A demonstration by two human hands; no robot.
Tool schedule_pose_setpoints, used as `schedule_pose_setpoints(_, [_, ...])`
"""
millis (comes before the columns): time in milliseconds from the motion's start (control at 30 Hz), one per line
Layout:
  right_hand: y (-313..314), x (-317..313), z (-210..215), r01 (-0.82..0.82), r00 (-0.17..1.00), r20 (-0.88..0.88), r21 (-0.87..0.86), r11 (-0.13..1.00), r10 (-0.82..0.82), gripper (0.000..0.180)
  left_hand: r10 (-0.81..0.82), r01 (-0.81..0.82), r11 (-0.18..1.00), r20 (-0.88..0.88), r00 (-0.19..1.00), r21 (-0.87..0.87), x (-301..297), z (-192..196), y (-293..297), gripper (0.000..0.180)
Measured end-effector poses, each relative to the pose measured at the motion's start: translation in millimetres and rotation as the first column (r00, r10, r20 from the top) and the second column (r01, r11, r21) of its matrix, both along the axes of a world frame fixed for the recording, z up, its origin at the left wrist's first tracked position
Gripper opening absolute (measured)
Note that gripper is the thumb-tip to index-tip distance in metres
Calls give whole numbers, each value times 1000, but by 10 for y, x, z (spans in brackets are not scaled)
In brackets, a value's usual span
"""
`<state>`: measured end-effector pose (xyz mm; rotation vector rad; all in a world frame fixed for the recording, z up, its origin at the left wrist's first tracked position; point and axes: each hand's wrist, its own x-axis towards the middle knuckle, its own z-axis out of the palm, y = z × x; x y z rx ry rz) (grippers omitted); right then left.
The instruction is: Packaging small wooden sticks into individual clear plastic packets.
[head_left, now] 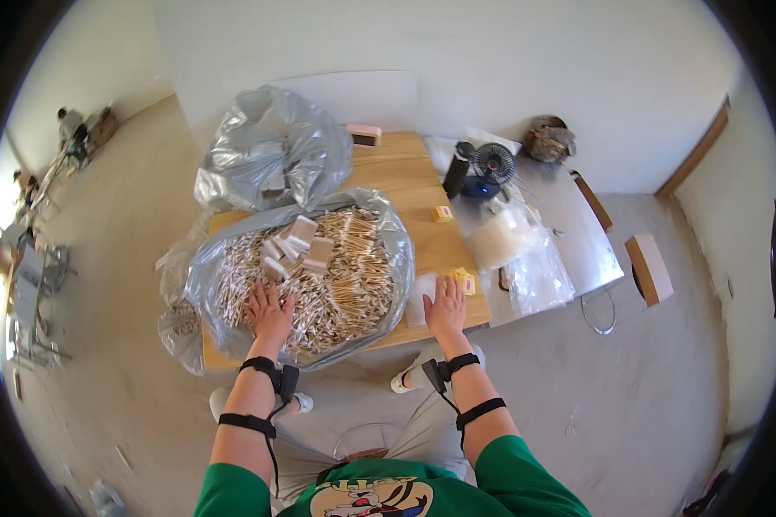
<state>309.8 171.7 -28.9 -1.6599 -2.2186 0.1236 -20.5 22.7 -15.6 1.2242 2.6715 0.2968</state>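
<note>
The left hand (272, 319) lies palm down on loose cotton swabs (353, 280), fingers spread apart and seemingly clamped on nothing. The right hand (445, 308) is also palm down, fingers parted, at the near edge of the desk (397, 168), just beside some small yellow cards (464, 281).

The swabs fill an opened grey bag (403, 258) on the desk. Each should be very light, with a thin stick that could snap and soft tips that crush; the heap would likely shift and slide under a push. A small bunch is best taken around the middle of the sticks. The pale packs (302, 237) on top look light and boxy, easiest held by their sides. The bag's film is probably limp and slippery, better gripped by its gathered rim.

The left fingertips partly blend into the swabs, so their contact is hard to judge. The heap hides the bag's bottom; the packs' contents cannot be made out.
</note>
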Motion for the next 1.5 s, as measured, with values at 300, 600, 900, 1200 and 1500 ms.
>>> schedule_pose_setpoints(300, [40,-266,-437,-226,951,198,-81,971,238,52,30,-31,999,52,998,32,0,-69,4,67])
schedule_pose_setpoints(600, [45,-307,-450,-183,928,303,-137,973,217,55,28,-29,997,14,1000,71,7,-57,7,65])
schedule_pose_setpoints(900, [50,-291,-575,-160,895,391,-160,974,212,56,52,-47,991,-37,998,129,18,-134,10,63])
schedule_pose_setpoints(1200, [26,-347,-472,-157,906,375,-135,978,197,56,59,-40,980,-92,994,193,29,-175,23,60])
schedule_pose_setpoints(1500, [-37,-370,-407,-150,900,389,-145,978,196,57,66,-31,968,-135,989,250,37,-218,1,58])
